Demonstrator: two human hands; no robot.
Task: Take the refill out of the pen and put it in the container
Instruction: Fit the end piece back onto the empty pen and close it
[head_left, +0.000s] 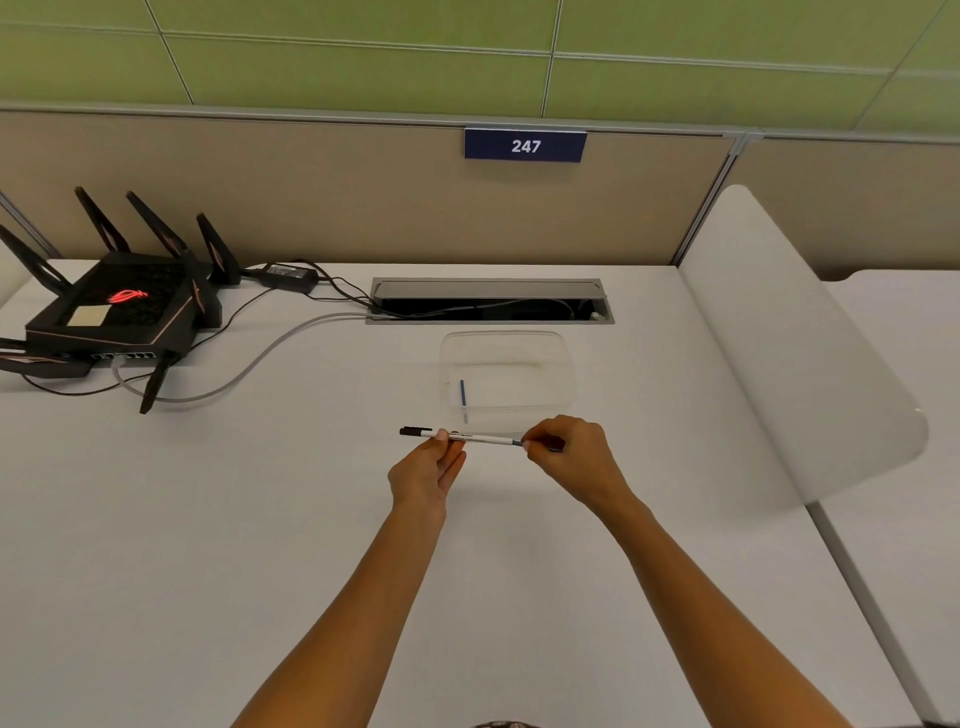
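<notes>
Above the white desk (208, 519), just this side of the clear container (563, 364), both hands have the pen (483, 439) held level — black cap end pointing left, white barrel running right. The left hand (426, 475) pinches the barrel near the cap end, thumb on top, palm turned up with the other fingers loosely open beneath. The right hand (569, 452) is curled over the other end, fingertips pinched on the dark tip section; exactly what they grip under there is hidden. The container sits on the desk just beyond the pen, and there is one blue refill (463, 393) lying in it already, near its left wall. Farther back, an open cable tray (488, 301) — and off to the far left a black router (119, 312) with its red logo glowing, cables trailing across.
</notes>
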